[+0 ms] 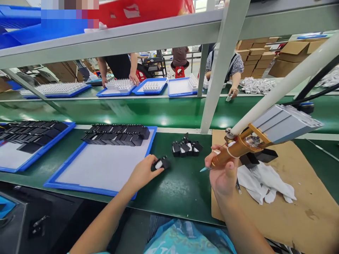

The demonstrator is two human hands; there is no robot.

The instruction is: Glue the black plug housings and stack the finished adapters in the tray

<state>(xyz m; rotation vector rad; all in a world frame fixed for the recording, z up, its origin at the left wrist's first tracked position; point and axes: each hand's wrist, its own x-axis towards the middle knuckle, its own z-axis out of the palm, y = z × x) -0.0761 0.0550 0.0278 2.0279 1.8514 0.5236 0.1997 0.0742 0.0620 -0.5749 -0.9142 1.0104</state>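
Left grip (144,173) closed on a small black housing (161,163) of plastic with a white insert, low over the glossy green surface (180,190) beside the blue-rimmed tray (63,185). Right grip (224,174) wrapped around a brass-coloured cylindrical dispenser (233,151), its blue tip just right of the housing. Matching boxy parts (186,147) cluster behind.

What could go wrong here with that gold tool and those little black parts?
1. The left hand pinches one black part with its fingertips only; it might slip onto the green table.
2. The right hand holds a gold tool whose blue tip hangs over bare table; anything it releases could land there.
3. The loose cluster of parts lies just beyond the tip; a careless swing might scatter it.
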